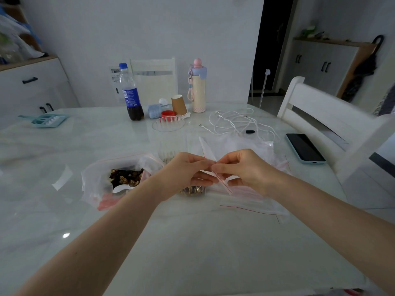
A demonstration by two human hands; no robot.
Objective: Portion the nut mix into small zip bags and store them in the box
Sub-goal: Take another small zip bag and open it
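My left hand [188, 169] and my right hand [239, 167] meet above the table's middle, both pinching the red-striped top edge of a small clear zip bag [206, 150]. Below my left hand lies a small bag with nut mix [193, 190] in it. To the left sits a large open zip bag of nut mix [126, 177] with a white scoop inside. A pile of empty small zip bags [252, 195] is spread under and to the right of my right hand. A clear ribbed box [168, 135] stands just behind my hands.
At the back stand a cola bottle [131, 92], a paper cup [179, 104], a pastel flask [198, 86] and a red lid [167, 113]. A white cable [237, 121] and a phone [304, 148] lie right. A teal dustpan [46, 120] lies far left. A white chair [324, 116] stands right.
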